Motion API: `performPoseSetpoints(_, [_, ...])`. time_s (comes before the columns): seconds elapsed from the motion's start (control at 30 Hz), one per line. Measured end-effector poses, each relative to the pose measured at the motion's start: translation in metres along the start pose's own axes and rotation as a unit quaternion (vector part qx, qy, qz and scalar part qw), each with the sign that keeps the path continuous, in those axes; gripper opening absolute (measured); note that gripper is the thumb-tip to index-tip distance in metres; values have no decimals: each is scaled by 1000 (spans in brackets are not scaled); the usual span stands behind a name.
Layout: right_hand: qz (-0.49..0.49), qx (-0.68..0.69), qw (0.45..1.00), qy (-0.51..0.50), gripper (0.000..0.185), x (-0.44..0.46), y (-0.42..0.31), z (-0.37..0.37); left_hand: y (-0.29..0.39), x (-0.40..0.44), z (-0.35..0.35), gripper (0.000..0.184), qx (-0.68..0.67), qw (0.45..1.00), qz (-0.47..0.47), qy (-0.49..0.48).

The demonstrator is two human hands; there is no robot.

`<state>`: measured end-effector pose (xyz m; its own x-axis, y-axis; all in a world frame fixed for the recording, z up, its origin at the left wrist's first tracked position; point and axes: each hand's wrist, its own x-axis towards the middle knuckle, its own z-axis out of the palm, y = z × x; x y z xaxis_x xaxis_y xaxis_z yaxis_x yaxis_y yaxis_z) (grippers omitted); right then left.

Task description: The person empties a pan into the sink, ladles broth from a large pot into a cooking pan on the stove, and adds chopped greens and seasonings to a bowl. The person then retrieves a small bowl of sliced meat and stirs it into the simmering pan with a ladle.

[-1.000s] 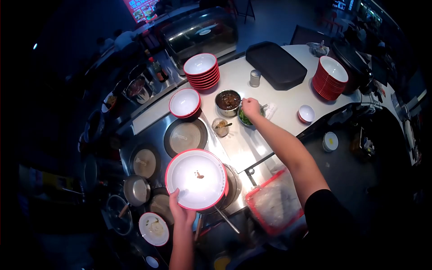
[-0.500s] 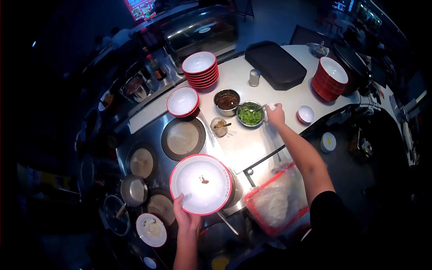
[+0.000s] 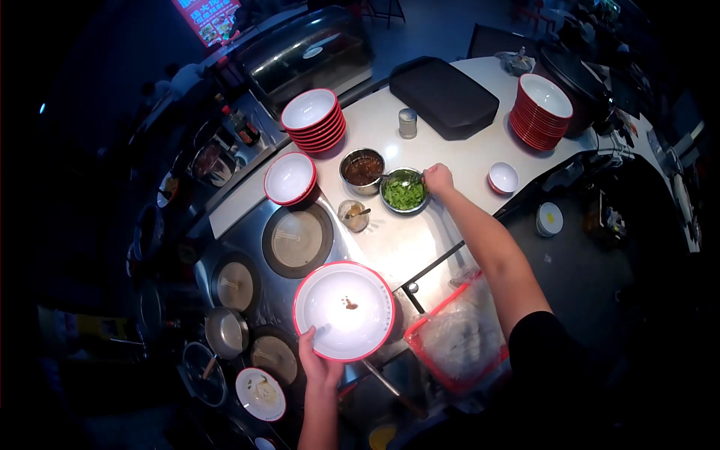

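Note:
My left hand (image 3: 321,366) grips the lower left rim of a large white bowl (image 3: 341,330) with a red edge, thumb over the inside. A small brown dab of sauce (image 3: 350,304) lies in that bowl. In my closed right hand (image 3: 438,181) is the handle of a metal spoon (image 3: 412,178), its end in a steel bowl of chopped greens (image 3: 405,195). Left of the greens stands a steel pot of dark brown sauce (image 3: 362,171). A small jar (image 3: 353,216) with a spoon in it sits just below.
Stacks of red-and-white bowls (image 3: 313,120) (image 3: 541,112) stand at the back and right. Round burners (image 3: 297,236) and a small saucepan (image 3: 226,333) lie left. A red-edged, plastic-covered tray (image 3: 457,337) is near my right arm. A shaker (image 3: 407,124) stands beside a black case (image 3: 444,96).
My right hand has moved in closer over the greens, bringing the spoon down into them. The large bowl in my left hand has shifted slightly right. The whole view has shifted a little.

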<state>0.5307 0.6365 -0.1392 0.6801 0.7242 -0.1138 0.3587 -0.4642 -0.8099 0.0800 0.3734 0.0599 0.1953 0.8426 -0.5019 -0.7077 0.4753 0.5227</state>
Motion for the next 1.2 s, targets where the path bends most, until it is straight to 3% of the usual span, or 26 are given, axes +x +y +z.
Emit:
performPoseSetpoints(0.1, [67, 165, 982, -69, 12, -2, 1, -7, -3, 4, 2, 56, 9, 1000, 4, 7])
performPoseSetpoints(0.4, [93, 223, 964, -108, 9, -12, 6, -47, -18, 25, 12, 60, 39, 999, -22, -11])
performPoseSetpoints(0.5, [-34, 132, 991, 17, 11, -22, -2, -56, -22, 30, 13, 60, 44, 999, -23, -11])
performPoseSetpoints(0.6, [-222, 42, 974, 12, 14, -52, -30, -81, -24, 32, 14, 60, 46, 998, -25, -16])
performPoseSetpoints(0.73, [-331, -49, 939, -76, 18, -73, -45, -83, -26, 32, 20, 60, 53, 998, -31, -17])
performPoseSetpoints(0.83, [-264, -14, 963, -50, 18, -74, -44, -73, -27, 35, 18, 61, 52, 998, -34, -14])
performPoseSetpoints(0.93, [-140, 11, 990, 34, 17, -54, -32, -58, -25, 34, 18, 61, 55, 998, -32, -12])
performPoseSetpoints(1.07, [77, 114, 990, -18, 20, -27, 0, -39, -21, 32, 19, 61, 57, 998, -29, -3])
performPoseSetpoints(1.2, [184, 278, 939, -90, 19, -30, 8, -31, -19, 34, 15, 61, 45, 999, -24, -7])
